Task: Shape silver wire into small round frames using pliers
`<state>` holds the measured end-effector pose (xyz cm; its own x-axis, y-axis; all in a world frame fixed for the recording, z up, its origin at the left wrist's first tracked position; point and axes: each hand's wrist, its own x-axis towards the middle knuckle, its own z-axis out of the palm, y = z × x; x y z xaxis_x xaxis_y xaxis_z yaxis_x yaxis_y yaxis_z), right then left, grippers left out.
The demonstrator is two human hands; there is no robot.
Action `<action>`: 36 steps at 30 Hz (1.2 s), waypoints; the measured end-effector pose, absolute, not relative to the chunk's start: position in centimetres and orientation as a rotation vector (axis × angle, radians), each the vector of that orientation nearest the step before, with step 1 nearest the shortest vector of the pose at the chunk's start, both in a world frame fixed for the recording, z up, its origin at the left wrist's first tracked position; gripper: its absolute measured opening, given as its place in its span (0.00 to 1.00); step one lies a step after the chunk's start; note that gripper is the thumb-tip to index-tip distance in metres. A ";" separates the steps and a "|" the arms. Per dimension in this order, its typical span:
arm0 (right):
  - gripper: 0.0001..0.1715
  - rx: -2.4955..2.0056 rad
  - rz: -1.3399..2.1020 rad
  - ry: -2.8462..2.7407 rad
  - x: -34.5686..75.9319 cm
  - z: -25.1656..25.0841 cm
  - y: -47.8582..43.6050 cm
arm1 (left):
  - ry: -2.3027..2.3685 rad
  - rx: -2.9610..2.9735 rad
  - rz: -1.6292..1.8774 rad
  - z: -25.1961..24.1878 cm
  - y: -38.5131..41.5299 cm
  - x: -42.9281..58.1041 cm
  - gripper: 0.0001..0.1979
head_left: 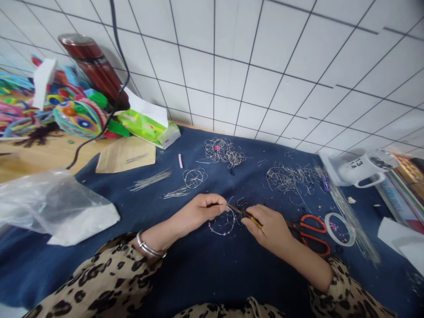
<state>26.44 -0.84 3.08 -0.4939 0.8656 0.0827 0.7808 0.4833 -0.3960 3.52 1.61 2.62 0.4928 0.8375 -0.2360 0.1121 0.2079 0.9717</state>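
Note:
My left hand (202,210) is closed in a pinch on a thin wire ring with small pink beads (222,224) that lies on the dark blue cloth (198,274). My right hand (268,227) is wrapped round small pliers with yellow handles (243,213), whose tip touches the ring near my left fingertips. A silver bangle (149,248) sits on my left wrist. Both sleeves are leopard print.
Orange-handled scissors (311,232) and a round lid with pink beads (340,229) lie right of my right hand. Wire tangles (291,176), wire coils (194,178), a beaded wire piece (221,152), a white mug (364,170), a plastic bag (53,205), a tissue pack (149,126), and a red flask (94,66) surround them.

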 end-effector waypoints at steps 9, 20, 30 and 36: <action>0.18 -1.418 0.321 -2.483 26.2 2.6 -1.1 | 0.925 1.252 0.612 2.4 1.6 3.5 0.08; 0.19 -1.236 0.425 -2.601 27.2 3.3 0.3 | 0.949 1.443 0.542 3.9 1.8 3.2 0.09; 0.20 -1.210 -0.022 -2.763 27.4 3.5 0.5 | 0.933 1.665 0.485 3.9 2.0 3.0 0.09; 0.20 -1.169 -0.148 -2.793 27.5 3.7 0.6 | 0.919 1.667 0.468 4.0 2.0 3.1 0.09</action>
<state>27.51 0.58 3.69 -0.6973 0.7032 0.1389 0.7140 0.6986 0.0471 3.12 1.98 4.03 0.6183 0.7709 -0.1532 0.3290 -0.0767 0.9412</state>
